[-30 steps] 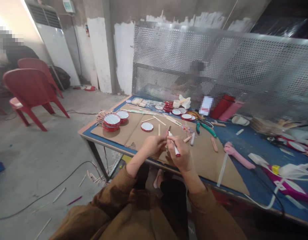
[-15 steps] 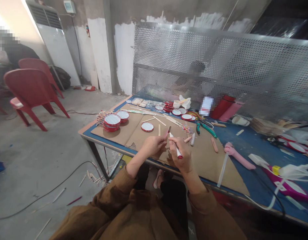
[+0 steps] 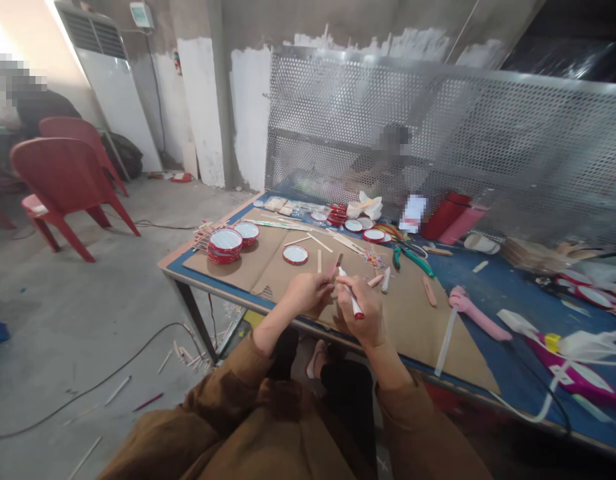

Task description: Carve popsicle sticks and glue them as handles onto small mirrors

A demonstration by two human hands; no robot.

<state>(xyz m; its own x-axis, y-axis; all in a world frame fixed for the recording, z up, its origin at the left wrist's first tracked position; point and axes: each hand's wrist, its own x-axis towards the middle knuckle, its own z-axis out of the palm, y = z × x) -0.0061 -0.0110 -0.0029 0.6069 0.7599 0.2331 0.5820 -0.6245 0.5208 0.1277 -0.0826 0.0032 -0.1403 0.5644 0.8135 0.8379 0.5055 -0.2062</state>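
Note:
My left hand [image 3: 308,293] is closed around a short flat stick [image 3: 335,264] whose tip pokes up past the fingers. My right hand [image 3: 363,308] grips a white pen with a red end [image 3: 351,296], its tip close to the stick. Both hands hover over the brown cardboard sheet [image 3: 413,313] at the table's near edge. A single red-rimmed round lid [image 3: 295,254] lies just beyond my left hand, and a stack of red-rimmed lids [image 3: 224,244] stands farther left.
On the blue table [image 3: 493,287] lie green-handled pliers [image 3: 411,257], loose wooden sticks, a pink tool [image 3: 475,312], a glue gun [image 3: 571,363] with cable, and more lids at the back. A perforated metal screen [image 3: 438,133] stands behind. Red chairs [image 3: 63,187] stand at left.
Barely anything differs: my right hand and its pen have shifted very slightly against the stick in my left hand.

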